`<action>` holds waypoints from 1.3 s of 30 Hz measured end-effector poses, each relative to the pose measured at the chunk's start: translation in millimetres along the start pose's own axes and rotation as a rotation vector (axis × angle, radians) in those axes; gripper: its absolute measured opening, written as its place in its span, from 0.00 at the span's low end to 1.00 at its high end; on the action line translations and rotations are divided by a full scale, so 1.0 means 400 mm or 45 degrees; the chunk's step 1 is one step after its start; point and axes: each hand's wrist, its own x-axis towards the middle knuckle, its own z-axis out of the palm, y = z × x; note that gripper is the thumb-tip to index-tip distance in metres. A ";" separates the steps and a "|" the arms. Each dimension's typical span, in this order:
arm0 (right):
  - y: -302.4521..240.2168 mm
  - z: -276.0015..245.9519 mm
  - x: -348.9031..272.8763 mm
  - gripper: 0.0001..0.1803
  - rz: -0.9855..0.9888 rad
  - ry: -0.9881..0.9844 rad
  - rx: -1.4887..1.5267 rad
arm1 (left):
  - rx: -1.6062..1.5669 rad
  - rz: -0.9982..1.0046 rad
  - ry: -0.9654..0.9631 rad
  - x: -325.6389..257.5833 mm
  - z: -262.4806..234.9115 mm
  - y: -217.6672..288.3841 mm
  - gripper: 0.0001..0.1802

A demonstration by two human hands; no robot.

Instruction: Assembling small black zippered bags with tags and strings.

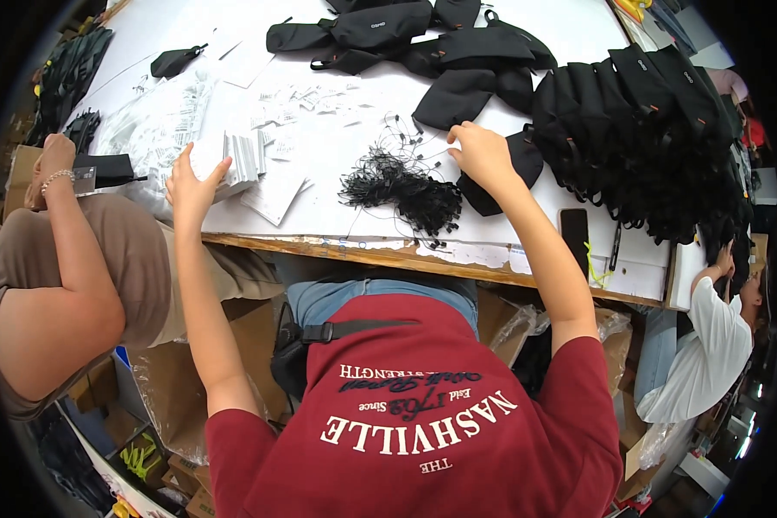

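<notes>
My left hand [195,185] is open beside a stack of white printed cards [245,157] at the table's near left, thumb and fingers apart. A few loose white cards [274,197] lie flat just right of it. Across the table, my right hand [485,155] has its fingers bent in a pinch at the near edge of a black pouch [454,98]. Whatever those fingertips hold is too small to make out. Between my hands lies a tangled heap of black tag strings [403,192]. Another black pouch [485,192] rests under my right wrist.
Black pouches are piled in rows [639,129] at the right and heaped [380,30] at the back. Clear plastic bags [160,129] lie left. A phone [573,237] sits near the front edge. Co-workers flank me; the left one's hand [56,155] is near a black item.
</notes>
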 end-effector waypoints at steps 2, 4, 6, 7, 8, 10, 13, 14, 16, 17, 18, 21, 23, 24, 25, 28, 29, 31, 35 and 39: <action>0.000 0.018 0.006 0.05 0.030 -0.017 -0.051 | -0.014 -0.015 0.025 -0.002 0.002 -0.013 0.49; 0.002 0.027 0.003 0.06 0.010 -0.053 -0.024 | -0.033 -0.021 0.045 -0.004 -0.001 -0.019 0.48; 0.007 0.026 -0.005 0.06 -0.003 -0.021 -0.018 | -0.087 -0.079 0.046 -0.007 -0.008 -0.022 0.46; 0.000 0.003 -0.004 0.07 0.023 0.020 0.213 | -0.089 -0.074 0.052 -0.011 -0.016 -0.018 0.46; -0.003 -0.015 -0.001 0.07 0.048 0.062 0.445 | -0.130 -0.041 0.159 -0.019 -0.023 -0.012 0.45; -0.020 -0.054 0.001 0.07 0.114 0.233 1.034 | -0.176 -0.014 0.269 -0.042 -0.040 0.011 0.44; -0.075 -0.152 0.003 0.05 0.218 0.211 1.841 | -0.588 0.129 0.373 -0.106 -0.087 0.098 0.44; -0.087 -0.170 0.009 0.05 0.162 0.232 2.056 | -0.805 0.181 0.301 -0.134 -0.102 0.133 0.45; -0.117 -0.215 0.024 0.05 0.125 0.281 2.347 | -1.023 0.232 0.224 -0.172 -0.105 0.186 0.45; -0.130 -0.232 0.035 0.06 0.099 0.325 2.235 | -1.096 0.295 0.184 -0.187 -0.101 0.203 0.46; -0.144 -0.249 0.045 0.07 0.073 0.368 2.122 | -1.170 0.357 0.143 -0.203 -0.097 0.222 0.46; -0.175 -0.298 0.071 0.11 -0.035 0.455 1.889 | -1.385 0.353 -0.035 -0.236 -0.077 0.273 0.42; -0.211 -0.342 0.083 0.12 -0.169 0.563 1.728 | -1.460 0.295 -0.138 -0.251 -0.060 0.291 0.34; -0.217 -0.358 0.090 0.13 -0.191 0.635 1.592 | -1.481 0.250 -0.175 -0.258 -0.059 0.302 0.30; -0.226 -0.373 0.096 0.13 -0.256 0.672 1.559 | -1.554 0.214 -0.214 -0.262 -0.054 0.306 0.28; -0.222 -0.351 0.127 0.13 -0.216 0.425 1.372 | -1.674 0.146 -0.252 -0.277 -0.057 0.329 0.22; -0.228 -0.334 0.129 0.13 -0.164 0.327 1.380 | -1.721 0.115 -0.249 -0.284 -0.060 0.338 0.19; -0.248 -0.330 0.105 0.14 -0.174 0.296 1.384 | -1.715 0.144 -0.214 -0.293 -0.052 0.348 0.17; -0.333 -0.307 0.009 0.17 -0.306 0.209 1.444 | -1.766 0.128 -0.202 -0.333 -0.067 0.377 0.14; -0.360 -0.268 -0.062 0.19 -0.375 0.251 1.378 | -1.783 0.177 -0.253 -0.365 -0.076 0.404 0.13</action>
